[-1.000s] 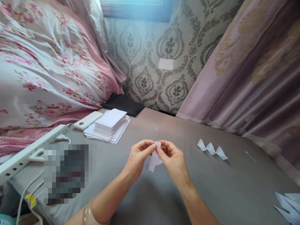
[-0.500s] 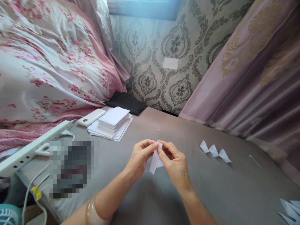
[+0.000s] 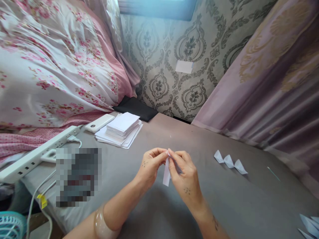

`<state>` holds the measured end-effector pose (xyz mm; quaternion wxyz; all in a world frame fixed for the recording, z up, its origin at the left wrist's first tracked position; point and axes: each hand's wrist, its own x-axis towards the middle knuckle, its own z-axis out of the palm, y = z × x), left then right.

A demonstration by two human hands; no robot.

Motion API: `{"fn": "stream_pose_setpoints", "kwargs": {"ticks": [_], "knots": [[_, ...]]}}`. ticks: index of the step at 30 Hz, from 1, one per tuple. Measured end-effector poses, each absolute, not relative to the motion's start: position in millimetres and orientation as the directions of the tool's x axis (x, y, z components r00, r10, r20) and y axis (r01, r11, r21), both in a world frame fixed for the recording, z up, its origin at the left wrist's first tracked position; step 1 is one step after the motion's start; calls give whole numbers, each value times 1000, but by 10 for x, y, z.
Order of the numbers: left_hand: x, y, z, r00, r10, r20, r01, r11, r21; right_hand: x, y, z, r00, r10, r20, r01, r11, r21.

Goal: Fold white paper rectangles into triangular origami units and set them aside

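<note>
Between my two hands, above the middle of the grey-covered surface, is a small folded piece of white paper (image 3: 166, 174). My left hand (image 3: 152, 164) pinches its upper end between thumb and fingers. From the other side my right hand (image 3: 183, 169) grips the same upper end, and its fingers hide part of the paper. A narrow strip of it hangs down below my fingertips. To the right, several folded paper shapes with pointed tips stand in a row, the middle one (image 3: 228, 161) among them. More folded paper pieces (image 3: 310, 225) lie at the lower right edge.
At the back left sits a stack of white paper (image 3: 123, 124), beside a white power bank (image 3: 99, 123) and a black folder-like item (image 3: 139, 109). A power strip (image 3: 40, 154) with cables runs along the left edge. A teal fan (image 3: 12, 225) is at the lower left.
My right fingers have closed in over the paper's top, and the hanging strip is now more upright, with less of the paper showing. The whole view has shifted slightly.
</note>
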<state>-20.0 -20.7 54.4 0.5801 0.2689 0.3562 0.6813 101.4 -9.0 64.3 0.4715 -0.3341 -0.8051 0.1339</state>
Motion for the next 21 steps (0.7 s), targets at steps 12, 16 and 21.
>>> {"fn": "stream_pose_setpoints", "kwargs": {"ticks": [12, 16, 21], "knots": [[-219, -208, 568, -87, 995, -49, -609, -14, 793, 1060, -155, 708, -466, 653, 597, 643, 714, -279], [-232, -147, 531, 5, 994, -105, -713, 77, 697, 1070, -188, 752, -485, 704, 519, 627, 693, -354], [-239, -121, 466, 61, 991, -119, -729, 126, 673, 1144, -89, 802, -416, 853, 316, 332, 466, -820]]}}
